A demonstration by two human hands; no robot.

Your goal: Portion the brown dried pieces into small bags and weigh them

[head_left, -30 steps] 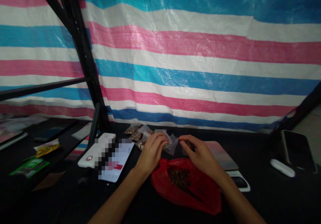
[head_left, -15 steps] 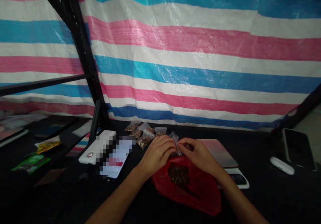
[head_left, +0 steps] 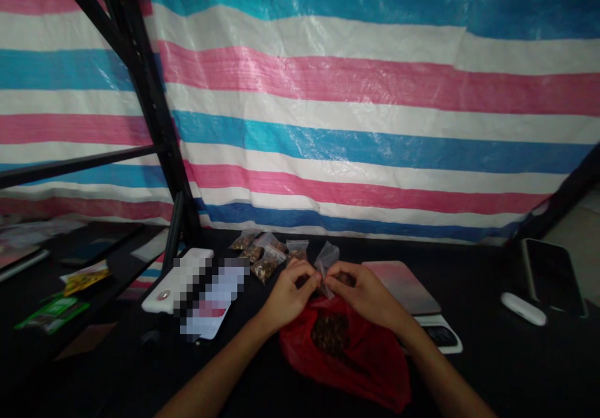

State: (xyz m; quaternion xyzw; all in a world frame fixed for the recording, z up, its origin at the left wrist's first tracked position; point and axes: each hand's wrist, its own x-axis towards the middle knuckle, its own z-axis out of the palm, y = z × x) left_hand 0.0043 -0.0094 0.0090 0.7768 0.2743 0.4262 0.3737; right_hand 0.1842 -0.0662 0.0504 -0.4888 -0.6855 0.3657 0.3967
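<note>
Between my two hands is a small clear zip bag (head_left: 328,255), its upper part standing up and looking see-through. The thumb and fingers of my left hand (head_left: 291,288) pinch one edge, and my right hand (head_left: 359,283) pinches the other. Just below them an open red plastic bag (head_left: 379,368) lies on the black table, with dark brown dried bits (head_left: 329,333) inside. Behind my left hand lie several filled zip bags (head_left: 267,265) of similar brown bits. My fingers partly hide the small bag's lower part.
A digital scale (head_left: 398,283) with a pinkish plate sits beside my right hand. A white device (head_left: 199,262) and a blurred-out phone (head_left: 213,324) lie left. A white case (head_left: 524,308) and a dark-screened device (head_left: 555,274) are far right. A black frame post (head_left: 150,105) rises at left.
My fingers have shifted on the small zip bag, and more of it now shows upright between them. The left hand's fingers have curled into a pinch. The view has tilted slightly.
</note>
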